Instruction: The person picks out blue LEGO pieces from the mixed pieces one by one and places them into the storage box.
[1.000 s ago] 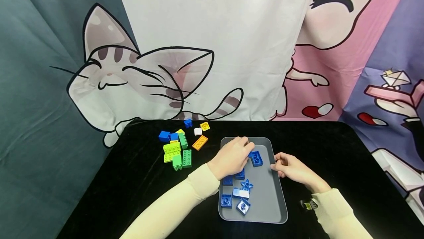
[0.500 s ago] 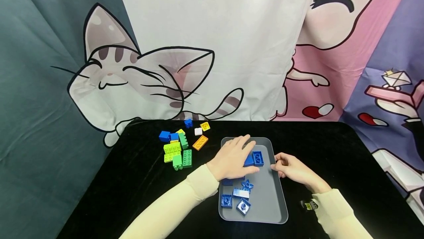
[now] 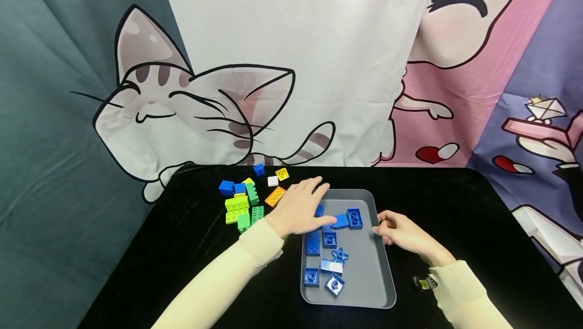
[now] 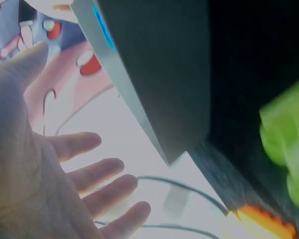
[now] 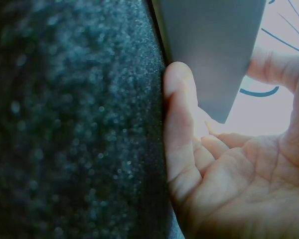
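My left hand hovers over the left edge of a grey tray, fingers spread and holding nothing. In the left wrist view its bare palm shows beside the tray's outer wall. My right hand grips the tray's right rim, with the thumb on top and the fingers below. Several blue toy bricks lie in the tray, among them an upturned brick near the far right and a long brick by the left wall. A blue flower piece lies amid them.
Left of the tray, on the black cloth, sits a cluster of green bricks, with blue bricks behind. An orange brick, a white brick and a yellow brick lie nearby. A printed curtain hangs behind.
My left hand has let go of a blue brick beside the upturned one, spread its fingers and moved left to the tray's edge. The right hand stays on the rim.
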A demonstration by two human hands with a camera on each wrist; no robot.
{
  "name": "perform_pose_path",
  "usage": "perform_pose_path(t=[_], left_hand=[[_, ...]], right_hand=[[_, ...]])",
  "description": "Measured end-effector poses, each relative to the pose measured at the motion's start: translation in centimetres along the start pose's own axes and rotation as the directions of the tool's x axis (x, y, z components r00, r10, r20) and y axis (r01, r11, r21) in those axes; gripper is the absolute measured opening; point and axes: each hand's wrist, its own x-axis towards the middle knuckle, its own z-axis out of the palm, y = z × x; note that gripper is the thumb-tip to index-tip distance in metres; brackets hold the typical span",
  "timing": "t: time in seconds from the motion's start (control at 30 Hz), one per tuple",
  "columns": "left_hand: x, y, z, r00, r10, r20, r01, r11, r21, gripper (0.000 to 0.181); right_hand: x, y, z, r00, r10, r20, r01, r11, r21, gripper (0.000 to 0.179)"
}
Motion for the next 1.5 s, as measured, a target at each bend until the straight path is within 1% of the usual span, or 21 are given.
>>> perform_pose_path(t=[0.13, 0.3, 0.37, 0.47, 0.53, 0.7, 0.87, 1.0, 1.13, 1.23, 1.37, 1.5], left_hand=[[0.0, -2.0, -0.4, 0.999, -0.044, -0.004, 0.044, 0.999, -0.015, 0.090], [0.0, -4.4, -0.7, 0.996, -0.089, 0.004, 0.088, 0.996, 0.017, 0.092], [0.1, -5.3, -0.9, 0.994, -0.107, 0.003, 0.107, 0.994, 0.027, 0.090], [0.2, -6.7, -0.9, 0.990, -0.141, 0.009, 0.141, 0.990, 0.025, 0.087], [0.3, -7.7, -0.8, 0.987, -0.162, 0.010, 0.162, 0.987, 0.010, 0.084], [0.6, -10.0, -0.5, 0.972, -0.231, 0.046, 0.230, 0.973, 0.029, 0.081], [0.8, -12.0, -0.1, 0.947, -0.312, 0.073, 0.307, 0.949, 0.074, 0.077], [0.9, -13.3, 0.0, 0.932, -0.351, 0.087, 0.342, 0.934, 0.106, 0.067], [1.0, -14.3, -0.1, 0.913, -0.392, 0.111, 0.380, 0.918, 0.113, 0.055], [1.0, -14.9, 0.0, 0.901, -0.413, 0.132, 0.399, 0.909, 0.117, 0.051], [1.1, -15.4, 0.2, 0.897, -0.416, 0.147, 0.402, 0.908, 0.115, 0.048], [1.3, -15.8, 0.4, 0.906, -0.400, 0.139, 0.391, 0.916, 0.089, 0.047]], right_hand=[[-0.1, 0.1, -0.1, 1.000, -0.017, 0.001, 0.017, 1.000, 0.010, 0.035], [-0.2, 0.3, 0.0, 1.000, -0.023, 0.006, 0.023, 0.999, 0.022, 0.035], [-0.1, 0.3, 0.0, 1.000, -0.012, 0.002, 0.012, 1.000, 0.017, 0.035], [-0.2, 0.2, 0.0, 1.000, -0.023, 0.002, 0.022, 1.000, 0.014, 0.035], [-0.2, 0.1, 0.0, 1.000, -0.028, 0.003, 0.028, 0.999, 0.017, 0.035], [-0.3, -0.1, 0.1, 1.000, -0.031, 0.007, 0.030, 0.999, 0.035, 0.036], [-0.2, -0.1, 0.1, 0.999, -0.030, 0.009, 0.030, 0.999, 0.043, 0.035], [-0.1, -0.1, 0.1, 0.999, -0.044, 0.014, 0.043, 0.997, 0.057, 0.035], [-0.1, 0.0, 0.2, 0.999, -0.045, 0.015, 0.045, 0.997, 0.056, 0.035], [-0.1, 0.1, 0.2, 0.999, -0.046, 0.014, 0.045, 0.998, 0.050, 0.035], [-0.1, 0.2, 0.2, 0.999, -0.043, 0.013, 0.043, 0.998, 0.045, 0.035], [-0.1, 0.2, 0.2, 0.999, -0.036, 0.010, 0.036, 0.998, 0.041, 0.035]])
